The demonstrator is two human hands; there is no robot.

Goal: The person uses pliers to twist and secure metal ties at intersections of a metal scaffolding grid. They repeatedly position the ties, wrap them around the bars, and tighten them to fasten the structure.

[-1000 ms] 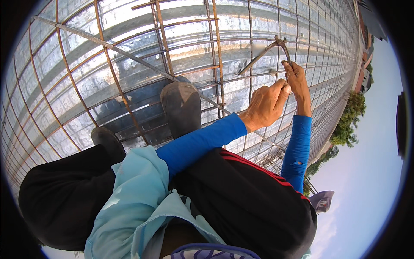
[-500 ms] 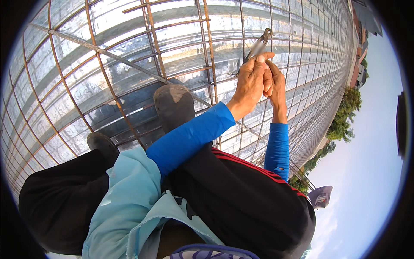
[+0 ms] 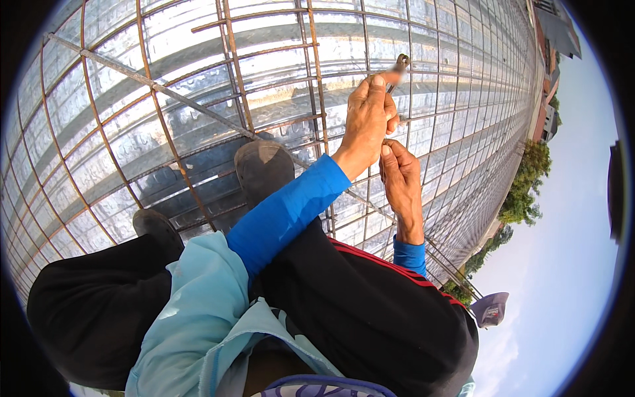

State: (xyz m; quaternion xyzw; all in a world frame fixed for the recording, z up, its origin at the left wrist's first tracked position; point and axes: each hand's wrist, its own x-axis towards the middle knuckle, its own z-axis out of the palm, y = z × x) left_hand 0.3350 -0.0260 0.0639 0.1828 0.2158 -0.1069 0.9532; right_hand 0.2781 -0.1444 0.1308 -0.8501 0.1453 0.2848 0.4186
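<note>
My left hand (image 3: 368, 119) is closed around a pair of pincers (image 3: 403, 60). Their rounded dark head sticks out beyond my fingers, while the handles are mostly hidden behind the hand. Just below and to the right, my right hand (image 3: 402, 173) pinches thumb against fingers. Whatever lies in that pinch is too small to make out. Both hands are held above a mesh of steel reinforcing bars (image 3: 319, 79), which lies over shiny corrugated metal decking (image 3: 278, 63).
My two dark boots (image 3: 263, 165) stand among the bars at left. A thicker diagonal rod (image 3: 192, 102) crosses the mesh. Along the right side are trees (image 3: 527, 178), roofs and sky. A grey cap (image 3: 489, 309) shows beyond my right knee.
My hands were together and have come apart. The right hand has moved down toward me; the left, with the pincers, has shifted slightly left.
</note>
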